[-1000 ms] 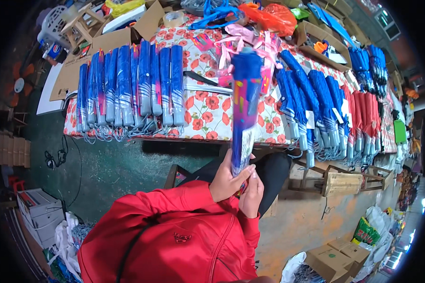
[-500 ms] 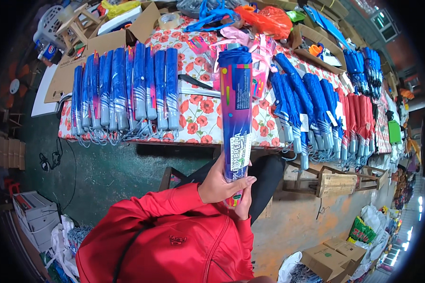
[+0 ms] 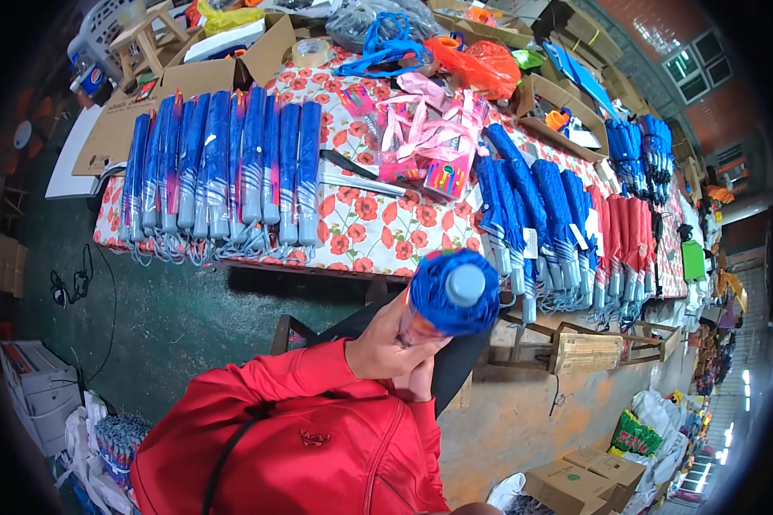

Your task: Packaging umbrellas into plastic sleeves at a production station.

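Note:
Upright in front of my chest is a folded blue umbrella [image 3: 455, 296], its end with a round pale grey cap facing up toward me. My left hand [image 3: 382, 343] is closed around its side, over a shiny printed wrapper. Lower down, my right hand [image 3: 416, 380] grips the bottom part of it, its fingers partly hidden behind the left hand and the umbrella. On the table edge to the left lies a row of sleeved blue umbrellas [image 3: 219, 172] with grey handles and cords. Unsleeved blue umbrellas [image 3: 554, 206] lie to the right.
Red umbrellas [image 3: 623, 232] lie at the right of the flowered tablecloth [image 3: 352, 210]. Pink printed bags [image 3: 438, 142], a tape roll [image 3: 310, 53] and a red plastic bag [image 3: 481, 64] are farther back. A wooden bench [image 3: 584, 352] stands right of my legs.
The umbrella has tipped from lying lengthwise, its printed side showing, to standing with its capped end toward me. Both hands have kept hold of it and shifted slightly. My view has turned slightly.

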A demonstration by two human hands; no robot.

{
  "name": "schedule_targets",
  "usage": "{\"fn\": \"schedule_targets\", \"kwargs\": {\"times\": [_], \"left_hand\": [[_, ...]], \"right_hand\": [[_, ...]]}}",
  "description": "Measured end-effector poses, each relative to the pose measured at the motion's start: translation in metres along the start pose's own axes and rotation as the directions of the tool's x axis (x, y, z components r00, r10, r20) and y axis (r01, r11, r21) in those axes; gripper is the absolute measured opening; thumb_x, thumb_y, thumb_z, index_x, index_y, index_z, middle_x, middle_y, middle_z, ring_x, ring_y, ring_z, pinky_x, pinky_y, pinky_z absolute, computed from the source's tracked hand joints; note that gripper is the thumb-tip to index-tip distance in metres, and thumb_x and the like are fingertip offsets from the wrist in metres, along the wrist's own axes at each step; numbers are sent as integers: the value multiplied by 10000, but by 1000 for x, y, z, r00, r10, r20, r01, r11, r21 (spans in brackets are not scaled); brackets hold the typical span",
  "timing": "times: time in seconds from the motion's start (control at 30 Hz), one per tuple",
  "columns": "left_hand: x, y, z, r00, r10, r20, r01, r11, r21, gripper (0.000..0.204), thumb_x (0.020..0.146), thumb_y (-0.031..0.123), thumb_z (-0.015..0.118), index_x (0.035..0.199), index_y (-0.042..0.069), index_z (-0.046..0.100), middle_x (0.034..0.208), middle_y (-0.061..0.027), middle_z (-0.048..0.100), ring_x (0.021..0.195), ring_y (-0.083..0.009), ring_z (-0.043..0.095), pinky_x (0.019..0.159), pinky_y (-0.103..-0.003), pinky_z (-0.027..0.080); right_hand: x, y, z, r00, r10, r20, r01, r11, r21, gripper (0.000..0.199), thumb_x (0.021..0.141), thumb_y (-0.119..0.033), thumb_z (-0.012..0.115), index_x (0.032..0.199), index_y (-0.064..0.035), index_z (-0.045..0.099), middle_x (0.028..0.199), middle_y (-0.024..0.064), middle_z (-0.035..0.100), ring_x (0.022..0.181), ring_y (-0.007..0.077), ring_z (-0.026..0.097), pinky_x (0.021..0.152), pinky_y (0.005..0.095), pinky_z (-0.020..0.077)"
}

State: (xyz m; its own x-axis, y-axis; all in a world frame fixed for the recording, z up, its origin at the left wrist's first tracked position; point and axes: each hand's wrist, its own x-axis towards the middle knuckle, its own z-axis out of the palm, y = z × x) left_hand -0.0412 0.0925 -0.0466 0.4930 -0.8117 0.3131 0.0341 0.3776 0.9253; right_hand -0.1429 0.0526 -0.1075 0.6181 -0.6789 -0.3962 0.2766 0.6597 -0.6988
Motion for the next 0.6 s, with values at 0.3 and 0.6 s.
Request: {"fn": "schedule_targets", "kwargs": {"times": [0.3,0.6], "left_hand": [[0,37,-1,985,-169,29,171,968,-181,554,842,38,713,1329,1,453,1182,-131,633,959,-204,636,816,-315,519],[51,36,-59,836,-171,-521,114,984,-140,337,1034,206,508,1320,28,497,1019,-70,641,787,-128,600,709,-238,503]], "right_hand": [[0,25,-46,983,163,89,-169,983,70,321,1024,-347,470,1199,-97,570,940,66,634,662,132,536,530,236,413],[0,-6,-70,830,270,489,-155,952,-264,303,970,-339,607,1052,-47,619,767,45,636,587,101,550,526,206,433]]}}
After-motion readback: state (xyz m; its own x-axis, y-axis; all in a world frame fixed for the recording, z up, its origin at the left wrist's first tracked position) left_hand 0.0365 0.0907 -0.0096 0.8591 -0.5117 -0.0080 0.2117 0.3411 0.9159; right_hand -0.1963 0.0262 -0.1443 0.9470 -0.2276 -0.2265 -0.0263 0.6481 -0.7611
